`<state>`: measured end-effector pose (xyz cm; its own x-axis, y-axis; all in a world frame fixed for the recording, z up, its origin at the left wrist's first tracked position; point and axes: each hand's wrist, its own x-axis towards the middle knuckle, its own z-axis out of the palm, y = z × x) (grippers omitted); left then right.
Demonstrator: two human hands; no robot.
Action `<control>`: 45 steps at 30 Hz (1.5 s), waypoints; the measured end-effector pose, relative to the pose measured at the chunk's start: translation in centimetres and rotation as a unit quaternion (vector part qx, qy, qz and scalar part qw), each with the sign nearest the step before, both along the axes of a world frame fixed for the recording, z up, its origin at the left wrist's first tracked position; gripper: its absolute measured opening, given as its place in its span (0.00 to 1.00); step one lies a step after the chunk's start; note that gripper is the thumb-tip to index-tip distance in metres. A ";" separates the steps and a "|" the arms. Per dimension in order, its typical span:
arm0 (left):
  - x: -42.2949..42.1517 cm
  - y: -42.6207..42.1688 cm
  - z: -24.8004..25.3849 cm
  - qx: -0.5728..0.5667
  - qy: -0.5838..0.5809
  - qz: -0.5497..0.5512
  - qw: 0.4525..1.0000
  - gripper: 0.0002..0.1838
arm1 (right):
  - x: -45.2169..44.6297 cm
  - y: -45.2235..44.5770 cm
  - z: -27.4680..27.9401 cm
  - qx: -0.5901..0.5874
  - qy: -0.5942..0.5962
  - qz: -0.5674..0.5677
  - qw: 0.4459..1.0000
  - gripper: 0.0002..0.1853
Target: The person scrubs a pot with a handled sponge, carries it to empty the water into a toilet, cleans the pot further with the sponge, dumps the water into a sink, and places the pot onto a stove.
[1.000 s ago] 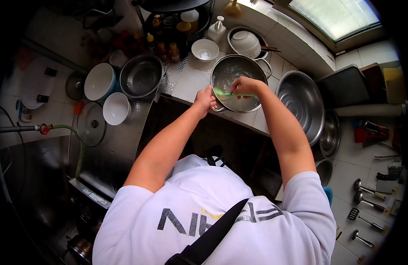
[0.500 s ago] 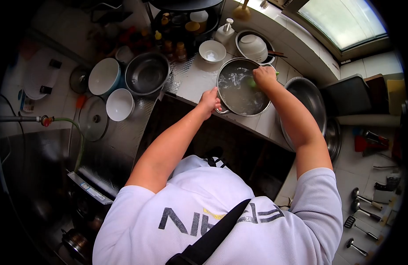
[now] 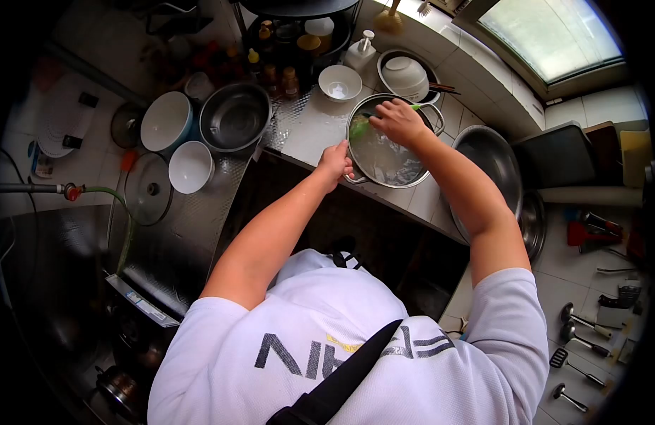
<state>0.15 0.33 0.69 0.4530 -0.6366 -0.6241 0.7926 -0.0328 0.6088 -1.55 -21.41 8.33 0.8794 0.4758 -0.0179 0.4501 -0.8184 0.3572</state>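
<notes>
A round metal pot (image 3: 391,185) with loop handles stands at the counter's front edge, with cloudy water in it. My left hand (image 3: 334,163) is closed on the pot's near-left handle and rim. Over the pot, my right hand (image 3: 398,122) is closed around a green scrubbing brush (image 3: 358,127). The brush's green head is down in the water by the left wall, and a green end shows beyond my knuckles. My fingers hide the middle of it.
A white bowl (image 3: 340,83), a pump bottle (image 3: 360,51) and a basin holding a bowl (image 3: 407,76) stand behind. Right is a large metal basin (image 3: 492,166). Left are a metal basin (image 3: 235,119), bowls (image 3: 191,167) and a glass lid (image 3: 150,195).
My right hand has moved left across the pot, taking the green brush from the right side to the left wall. My left hand keeps its hold.
</notes>
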 end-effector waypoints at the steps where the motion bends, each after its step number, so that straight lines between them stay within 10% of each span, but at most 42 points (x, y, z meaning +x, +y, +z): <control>1: 0.0 0.0 0.0 -0.003 -0.001 0.000 1.000 0.17 | 0.1 -0.5 -0.3 0.002 -0.008 -0.034 0.999 0.06; 11: -0.1 0.2 1.1 0.007 -0.009 0.001 1.000 0.17 | -2.7 -3.4 1.6 0.018 0.153 -0.449 0.880 0.13; 21: -0.4 0.1 0.9 -0.004 -0.008 0.013 1.000 0.18 | -4.3 1.1 3.1 0.040 0.472 -0.334 0.815 0.11; 28: -0.1 0.2 0.5 -0.001 -0.008 0.008 1.000 0.18 | -0.8 1.1 -1.1 0.396 0.387 -0.448 0.702 0.05; 31: -0.1 0.0 0.7 0.003 -0.010 0.003 1.000 0.18 | -1.7 0.1 -2.9 0.589 0.299 -0.516 0.545 0.05; 37: -0.2 0.1 0.7 0.002 -0.017 0.003 1.000 0.18 | -3.2 0.1 -6.0 0.806 0.085 -0.585 0.038 0.05; 42: -0.1 0.0 0.7 0.011 -0.013 0.003 1.000 0.19 | -2.4 1.8 -6.1 0.771 0.016 -0.627 0.114 0.07; 45: -0.1 0.0 0.5 0.012 -0.021 -0.004 1.000 0.19 | -2.0 1.8 -6.2 0.732 0.090 -0.622 0.264 0.06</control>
